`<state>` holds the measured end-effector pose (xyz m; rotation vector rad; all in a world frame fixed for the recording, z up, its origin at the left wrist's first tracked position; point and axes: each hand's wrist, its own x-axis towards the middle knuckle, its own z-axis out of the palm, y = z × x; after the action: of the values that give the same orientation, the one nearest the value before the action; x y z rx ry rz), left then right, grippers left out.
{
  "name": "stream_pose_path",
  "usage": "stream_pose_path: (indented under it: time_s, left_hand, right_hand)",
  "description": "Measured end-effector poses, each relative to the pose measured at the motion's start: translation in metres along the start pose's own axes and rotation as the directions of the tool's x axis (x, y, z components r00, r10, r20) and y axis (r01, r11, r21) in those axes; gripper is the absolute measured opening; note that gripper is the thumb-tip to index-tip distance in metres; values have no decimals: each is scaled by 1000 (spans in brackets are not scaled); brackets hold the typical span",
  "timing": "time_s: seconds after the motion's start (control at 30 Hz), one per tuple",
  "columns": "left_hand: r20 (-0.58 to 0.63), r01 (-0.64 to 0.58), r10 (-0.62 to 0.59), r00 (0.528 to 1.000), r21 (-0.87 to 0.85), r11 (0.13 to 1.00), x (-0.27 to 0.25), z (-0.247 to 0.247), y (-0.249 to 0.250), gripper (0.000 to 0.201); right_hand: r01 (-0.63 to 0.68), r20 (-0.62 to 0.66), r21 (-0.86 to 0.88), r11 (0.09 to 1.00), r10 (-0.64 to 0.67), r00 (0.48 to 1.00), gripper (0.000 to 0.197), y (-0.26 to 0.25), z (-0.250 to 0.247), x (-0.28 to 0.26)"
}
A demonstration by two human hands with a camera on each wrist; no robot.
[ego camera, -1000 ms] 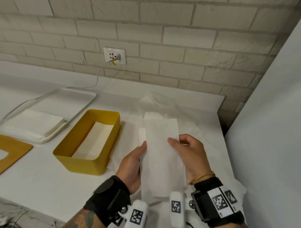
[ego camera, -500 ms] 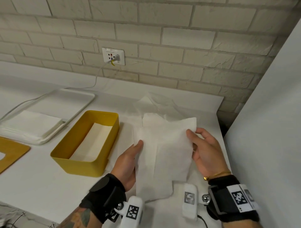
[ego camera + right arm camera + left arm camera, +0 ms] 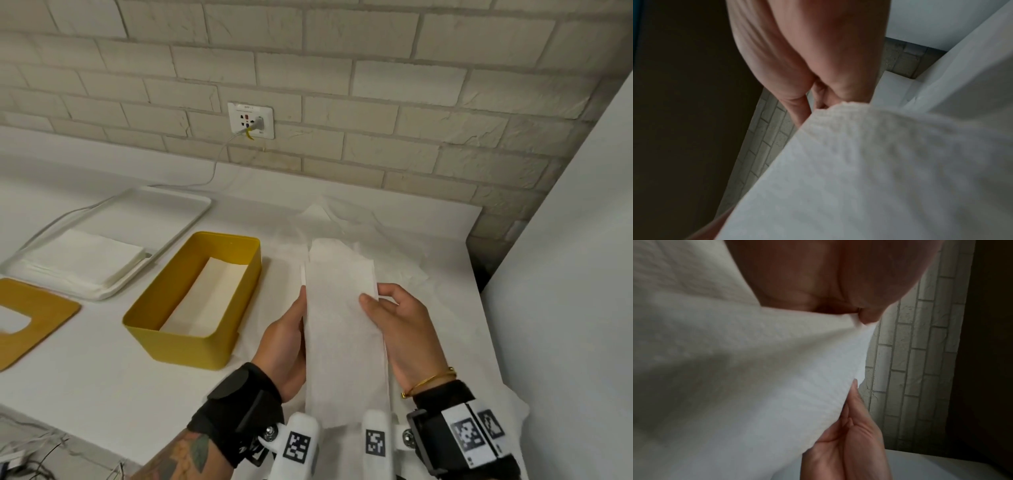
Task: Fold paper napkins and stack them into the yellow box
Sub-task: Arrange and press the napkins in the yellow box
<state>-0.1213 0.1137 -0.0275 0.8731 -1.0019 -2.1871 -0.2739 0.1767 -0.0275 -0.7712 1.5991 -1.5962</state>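
Napkin (image 3: 342, 329) between both hands (pinched)

Two hands (image 3: 284, 346) (image 3: 407, 335), one yellow box (image 3: 178, 342), one white tray (image 3: 178, 205), one wooden lid (image 3: 44, 308), one wall socket (image 3: 251, 120)

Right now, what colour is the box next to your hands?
Yellow: the box shows best in the head view.

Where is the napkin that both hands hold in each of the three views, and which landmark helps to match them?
Head: the napkin is a long strip at lower centre, between the left hand and right hand.
Left wrist: it fills the left and centre.
Right wrist: it fills the lower right.
Shared landmark: the brick wall.
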Motion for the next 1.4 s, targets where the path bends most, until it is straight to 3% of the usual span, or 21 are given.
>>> stream_pose_path:
  time_s: [0.2, 0.33, 0.4, 0.5, 0.63, 0.73, 0.83, 0.93, 1.03, 1.27, 1.4]
  left_hand:
    - [-9, -2, 2, 1000, 3, 1000, -1, -1, -2, 58]
    - [22, 4, -6, 1000, 83, 997, -4, 1, 0, 45]
    - [9, 6, -7, 1000, 125, 992, -3, 0, 0, 43]
    - [-33, -13, 17, 999, 122, 992, 1, -5, 4, 43]
    - [-97, -111, 119, 988, 85, 990, 5, -10, 20, 36]
    - [-116, -180, 188, 975, 74, 981, 5, -15, 32, 32]
    - [-135, -218, 224, 965, 61, 974, 3, -23, 37, 27]
    - [-158, -212, 217, 963, 52, 976, -1, -30, 36, 29]
    - [-167, -188, 197, 966, 73, 980, -4, -32, 29, 25]
    - [-190, -150, 165, 968, 91, 984, -6, -30, 22, 31]
    - [-201, -148, 162, 966, 84, 985, -9, -31, 21, 31]
  right_hand:
    - [16, -40, -122, 992, -21, 999, 18, 12, 2, 5]
    - [18, -42, -152, 988, -24, 999, 13, 10, 3, 4]
    - [11, -37, -131, 991, -16, 999, 23, 8, 6, 2]
    - [-64, 63, -93, 994, 70, 996, 42, 10, 11, -7]
    - [-134, 269, -255, 957, 204, 941, 38, 25, 10, -21]
    - [-211, 348, -349, 913, 335, 876, 22, 27, 0, -26]
    - [-222, 280, -407, 886, 352, 893, 16, 12, -20, -21]
    - [-218, 42, -381, 898, 252, 967, 17, -7, -43, -3]
    - [-213, -106, -402, 891, 186, 977, 18, -13, -52, 19]
    - [-240, -88, -631, 738, 239, 967, 39, 14, -22, 52]
    - [-197, -64, -567, 800, 196, 979, 33, 25, -13, 57]
